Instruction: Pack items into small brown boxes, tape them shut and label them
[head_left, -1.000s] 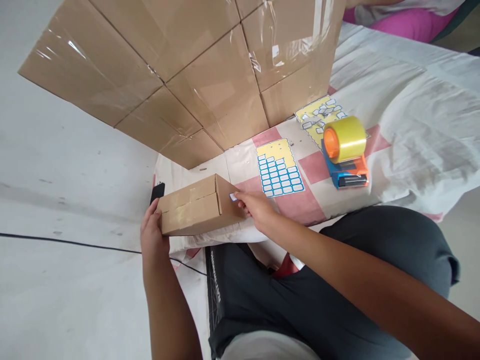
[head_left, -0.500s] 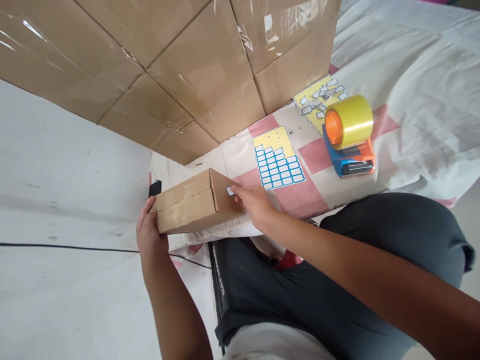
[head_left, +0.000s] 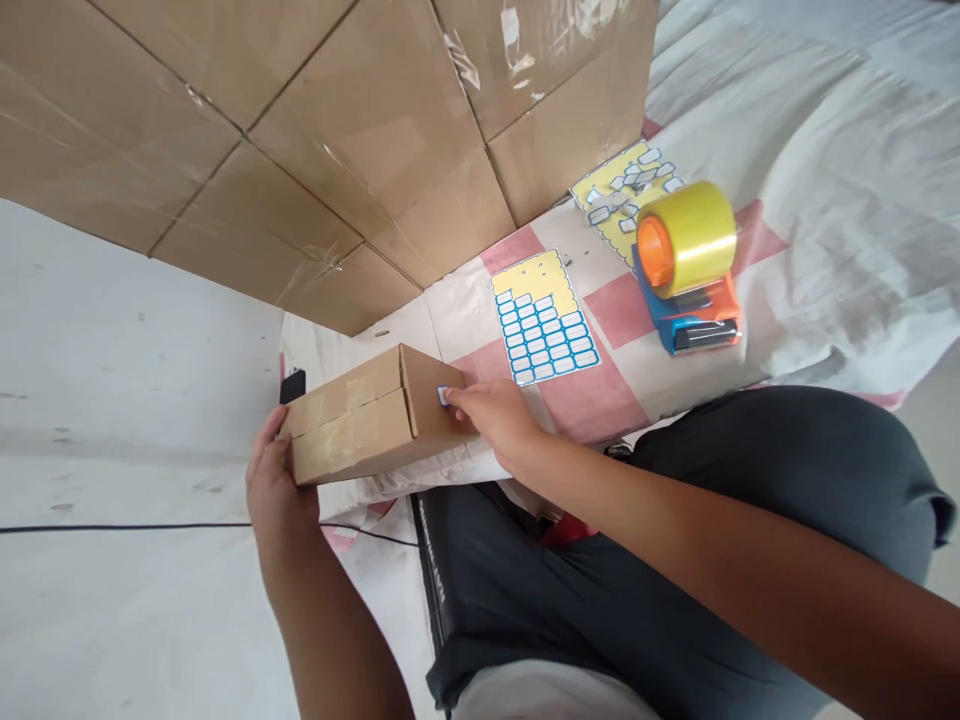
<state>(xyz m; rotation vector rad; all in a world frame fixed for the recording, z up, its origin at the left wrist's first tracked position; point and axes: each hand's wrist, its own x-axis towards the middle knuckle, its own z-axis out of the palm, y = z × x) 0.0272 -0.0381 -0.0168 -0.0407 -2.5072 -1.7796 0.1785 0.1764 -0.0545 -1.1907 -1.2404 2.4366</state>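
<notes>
Soft, even light; white glare streaks the stacked boxes (head_left: 397, 150); the small label (head_left: 442, 395) seems slightly blurred

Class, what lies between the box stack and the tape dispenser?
In the head view, a yellow sheet with askew labels lies between the box stack and the dispenser.

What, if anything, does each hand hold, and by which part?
Left hand: a carton, by its left end. Right hand: touching a label at its edge; grip unclear.
</notes>
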